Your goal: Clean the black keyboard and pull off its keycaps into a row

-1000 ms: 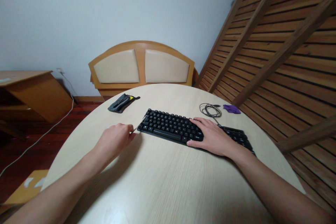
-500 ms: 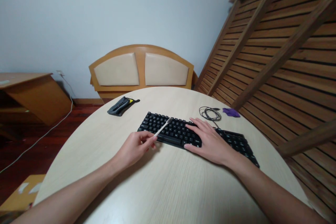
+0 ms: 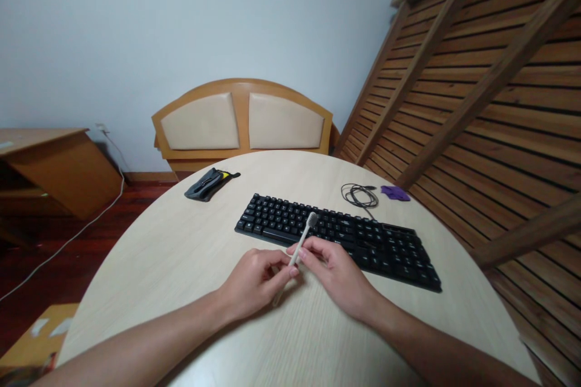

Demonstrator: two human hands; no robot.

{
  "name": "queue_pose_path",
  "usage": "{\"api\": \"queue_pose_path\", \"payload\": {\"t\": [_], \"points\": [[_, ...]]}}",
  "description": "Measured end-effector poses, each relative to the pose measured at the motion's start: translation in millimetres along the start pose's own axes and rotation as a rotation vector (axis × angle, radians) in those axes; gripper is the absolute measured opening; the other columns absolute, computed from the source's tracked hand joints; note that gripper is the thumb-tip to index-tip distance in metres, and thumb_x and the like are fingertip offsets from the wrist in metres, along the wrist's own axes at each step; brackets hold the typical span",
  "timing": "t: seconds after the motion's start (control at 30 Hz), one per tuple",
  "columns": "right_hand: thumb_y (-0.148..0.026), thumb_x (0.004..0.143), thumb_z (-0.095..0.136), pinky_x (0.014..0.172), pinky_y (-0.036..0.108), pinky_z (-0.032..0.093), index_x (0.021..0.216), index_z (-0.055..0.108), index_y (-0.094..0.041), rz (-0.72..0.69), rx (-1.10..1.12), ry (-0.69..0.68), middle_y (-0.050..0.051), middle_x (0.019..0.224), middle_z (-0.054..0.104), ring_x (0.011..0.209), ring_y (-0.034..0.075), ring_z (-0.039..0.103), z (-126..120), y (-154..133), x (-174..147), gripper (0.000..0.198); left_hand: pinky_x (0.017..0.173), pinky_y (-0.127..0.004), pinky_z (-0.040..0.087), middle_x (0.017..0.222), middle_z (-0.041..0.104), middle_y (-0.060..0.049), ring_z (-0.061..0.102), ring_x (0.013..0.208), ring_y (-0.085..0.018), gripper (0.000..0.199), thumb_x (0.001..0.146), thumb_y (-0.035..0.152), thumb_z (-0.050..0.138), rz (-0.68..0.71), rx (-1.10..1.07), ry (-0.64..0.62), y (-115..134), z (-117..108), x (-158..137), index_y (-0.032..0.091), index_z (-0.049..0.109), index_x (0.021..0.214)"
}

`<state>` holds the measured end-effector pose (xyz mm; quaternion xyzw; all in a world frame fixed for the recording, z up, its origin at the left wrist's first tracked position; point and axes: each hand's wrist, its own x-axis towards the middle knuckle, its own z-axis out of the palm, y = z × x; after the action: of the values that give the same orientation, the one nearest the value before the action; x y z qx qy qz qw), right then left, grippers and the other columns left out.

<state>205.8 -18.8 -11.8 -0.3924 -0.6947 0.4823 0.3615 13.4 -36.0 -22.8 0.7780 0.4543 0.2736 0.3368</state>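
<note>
A white toothbrush (image 3: pixel 300 246) with greyish bristles is held upright at a slant, its head over the near keys of a black keyboard (image 3: pixel 394 252). My left hand (image 3: pixel 258 281) pinches its handle between thumb and fingers. From the other side my right hand (image 3: pixel 338 275) closes thumb and fingers on the handle just above the left. Both hands are in front of the keyboard's near edge, and the right one covers part of that edge.
On the round table (image 3: pixel 181 272), a dark grey pouch (image 3: pixel 206 184) with a yellow patch lies at the back left. The coiled keyboard cable (image 3: pixel 361 195) and a purple cloth (image 3: pixel 394 193) lie at the back right. A slatted wooden panel (image 3: pixel 490 109) leans on the right.
My right hand has left the keyboard and come to the toothbrush handle. My left hand has moved right and nearer to me, and the toothbrush now stands more steeply.
</note>
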Motion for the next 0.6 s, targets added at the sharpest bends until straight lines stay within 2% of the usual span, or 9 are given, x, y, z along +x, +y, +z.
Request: {"api": "queue_pose_path", "payload": {"t": [0.1, 0.17, 0.23, 0.33, 0.47, 0.6], "points": [[-0.041, 0.097, 0.044, 0.090, 0.038, 0.050, 0.090, 0.064, -0.022, -0.018, -0.154, 0.126, 0.006, 0.105, 0.073, 0.097, 0.022, 0.066, -19.7, 5.2, 6.4, 0.029, 0.095, -0.042, 0.050, 0.114, 0.071, -0.010, 0.063, 0.106, -0.023, 0.032, 0.098, 0.034, 0.046, 0.224, 0.254, 0.098, -8.0, -9.4, 4.8, 0.019, 0.067, 0.117], [-0.039, 0.096, 0.041, 0.095, 0.042, 0.047, 0.081, 0.058, -0.024, -0.047, -0.346, 0.213, 0.007, 0.113, 0.070, 0.104, 0.024, 0.064, -39.0, 13.5, 12.6, 0.028, 0.110, -0.050, 0.039, 0.135, 0.061, -0.011, 0.050, 0.129, -0.026, 0.038, 0.096, 0.035, 0.049, 0.257, 0.416, 0.172, -17.8, -16.6, 10.0, 0.019, 0.060, 0.129], [-0.036, 0.096, 0.037, 0.105, 0.046, 0.040, 0.078, 0.054, -0.025, -0.071, -0.530, 0.282, 0.008, 0.118, 0.068, 0.119, 0.026, 0.058, -58.2, 25.0, 19.0, 0.027, 0.116, -0.056, 0.029, 0.153, 0.043, -0.012, 0.033, 0.143, -0.030, 0.049, 0.095, 0.039, 0.050, 0.204, 0.555, 0.202, -29.8, -22.7, 15.3, 0.020, 0.051, 0.141], [-0.034, 0.095, 0.035, 0.113, 0.053, 0.028, 0.074, 0.053, -0.024, -0.030, -0.768, 0.324, 0.011, 0.134, 0.061, 0.137, 0.030, 0.042, -78.3, 42.7, 26.8, 0.029, 0.118, -0.058, 0.023, 0.161, 0.027, -0.012, 0.019, 0.149, -0.034, 0.058, 0.096, 0.048, 0.047, 0.101, 0.647, 0.167, -47.1, -28.6, 20.6, 0.020, 0.042, 0.148], [-0.031, 0.095, 0.030, 0.111, 0.057, 0.027, 0.079, 0.058, -0.023, 0.081, -0.833, 0.270, 0.009, 0.138, 0.059, 0.132, 0.029, 0.048, -85.8, 53.7, 31.5, 0.033, 0.116, -0.056, 0.028, 0.159, 0.031, -0.014, 0.028, 0.146, -0.034, 0.058, 0.098, 0.051, 0.042, 0.045, 0.679, 0.164, -57.1, -31.8, 21.1, 0.019, 0.044, 0.146], [-0.030, 0.095, 0.028, 0.108, 0.056, 0.030, 0.079, 0.059, -0.024, 0.073, -0.822, 0.222, 0.005, 0.130, 0.065, 0.124, 0.026, 0.055, -86.5, 51.1, 33.0, 0.035, 0.113, -0.051, 0.034, 0.149, 0.045, -0.015, 0.041, 0.136, -0.031, 0.055, 0.099, 0.050, 0.039, 0.033, 0.715, 0.179, -48.0, -35.3, 17.5, 0.016, 0.049, 0.141]]}}
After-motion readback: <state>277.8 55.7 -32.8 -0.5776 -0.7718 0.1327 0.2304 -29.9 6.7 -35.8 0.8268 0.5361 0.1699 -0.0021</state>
